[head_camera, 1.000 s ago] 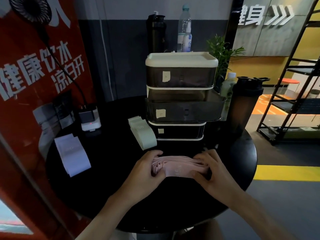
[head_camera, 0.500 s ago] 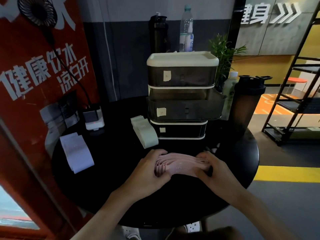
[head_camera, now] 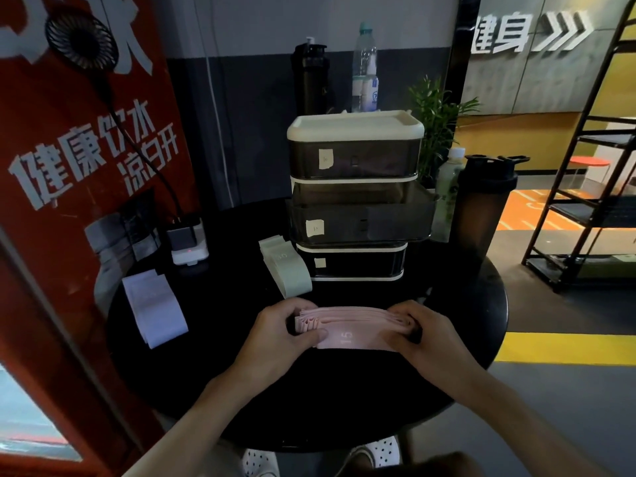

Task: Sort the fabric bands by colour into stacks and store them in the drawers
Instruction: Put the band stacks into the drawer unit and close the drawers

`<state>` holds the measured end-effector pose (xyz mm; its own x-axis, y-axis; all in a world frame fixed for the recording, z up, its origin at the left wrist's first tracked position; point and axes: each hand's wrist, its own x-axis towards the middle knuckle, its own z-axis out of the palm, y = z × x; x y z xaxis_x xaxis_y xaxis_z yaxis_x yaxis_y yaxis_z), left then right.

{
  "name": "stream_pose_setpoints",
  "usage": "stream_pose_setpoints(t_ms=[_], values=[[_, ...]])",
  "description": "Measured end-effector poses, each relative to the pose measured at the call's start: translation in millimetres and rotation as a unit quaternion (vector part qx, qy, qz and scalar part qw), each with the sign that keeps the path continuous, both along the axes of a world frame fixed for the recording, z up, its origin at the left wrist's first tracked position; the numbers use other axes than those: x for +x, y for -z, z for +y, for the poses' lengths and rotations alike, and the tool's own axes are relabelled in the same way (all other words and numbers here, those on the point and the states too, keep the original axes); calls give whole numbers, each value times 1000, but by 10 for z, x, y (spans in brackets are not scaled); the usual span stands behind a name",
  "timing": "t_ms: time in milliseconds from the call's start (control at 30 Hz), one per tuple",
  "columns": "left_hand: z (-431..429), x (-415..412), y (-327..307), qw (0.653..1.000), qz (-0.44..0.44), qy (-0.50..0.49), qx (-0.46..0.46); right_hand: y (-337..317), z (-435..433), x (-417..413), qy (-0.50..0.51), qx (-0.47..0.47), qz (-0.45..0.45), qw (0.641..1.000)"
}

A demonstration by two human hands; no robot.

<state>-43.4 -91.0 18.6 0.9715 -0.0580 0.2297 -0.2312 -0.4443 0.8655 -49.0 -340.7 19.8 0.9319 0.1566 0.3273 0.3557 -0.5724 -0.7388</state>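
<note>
1. The left hand (head_camera: 277, 333) and right hand (head_camera: 432, 335) each grip one end of a pink stack of fabric bands (head_camera: 354, 327) at the near middle of the round black tabletop (head_camera: 241, 390).
2. The fingers (head_camera: 290, 306) of both hands are curled round the ends of the stack, with the left thumb lying on its top face beside a printed "15".
3. In the dim light it is hard to say whether the pink stack rests on the tabletop or is raised just off it.
4. A pale green stack (head_camera: 285, 270) lies just left of the drawer unit (head_camera: 354, 197), and a pale lavender stack (head_camera: 155, 309) lies well apart at the left edge.
5. The unit has three drawers. The middle drawer (head_camera: 361, 223) is pulled out, while the top and bottom ones are pushed in.
6. A dark shaker bottle (head_camera: 481, 215) stands to the right of the unit.
</note>
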Motion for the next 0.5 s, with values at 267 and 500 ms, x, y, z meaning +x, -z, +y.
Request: stream_pose_setpoints(t_ms=[267, 500], values=[[43, -177, -1200, 994, -104, 37, 22, -1084, -86, -39, -30, -11, -120, 992], [-37, 305, -1940, 970, -227, 2, 93, -1829, -67, 359, -12, -1, -179, 984]])
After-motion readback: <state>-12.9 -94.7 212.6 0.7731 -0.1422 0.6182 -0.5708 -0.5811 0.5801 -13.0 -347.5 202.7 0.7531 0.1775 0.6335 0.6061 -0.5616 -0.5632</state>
